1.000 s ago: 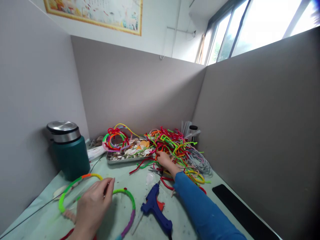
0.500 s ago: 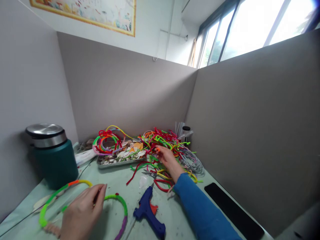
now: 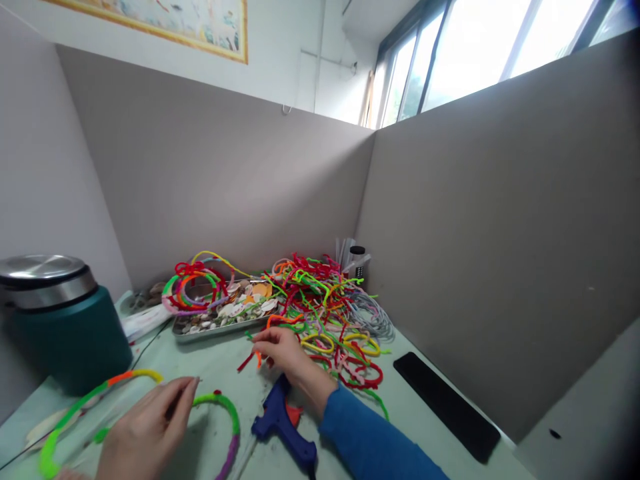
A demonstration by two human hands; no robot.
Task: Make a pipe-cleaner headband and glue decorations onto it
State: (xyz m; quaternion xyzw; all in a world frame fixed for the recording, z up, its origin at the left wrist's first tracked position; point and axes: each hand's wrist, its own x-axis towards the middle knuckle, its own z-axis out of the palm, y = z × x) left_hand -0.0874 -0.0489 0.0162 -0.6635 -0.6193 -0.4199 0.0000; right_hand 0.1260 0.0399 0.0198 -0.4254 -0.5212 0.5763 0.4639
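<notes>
My left hand [image 3: 147, 427] is closed, thumb and fingers pinched on a ring [image 3: 231, 417] covered in fuzzy coloured sections: green, orange, yellow and purple. Part of this ring passes behind the hand, and a small red bit sits on its upper right. My right hand [image 3: 283, 353] pinches an orange fuzzy strand [image 3: 283, 319] near the front of a tangled heap of coloured strands [image 3: 325, 287]. The strand's loose end hangs below the fingertips. Beneath the right wrist lies a blue glue gun [image 3: 283, 427] with an orange trigger.
A metal tray [image 3: 220, 331] of shells and discs stands at the back, with several finished-looking rings [image 3: 193, 287] on its left. A teal flask [image 3: 70, 340] is at left. A black slab [image 3: 445, 403] lies at right, beside the grey partition [image 3: 490, 220].
My right hand has come back from the heap toward the left, drawing the orange strand with it. The left hand still grips the ring. The view has shifted slightly right.
</notes>
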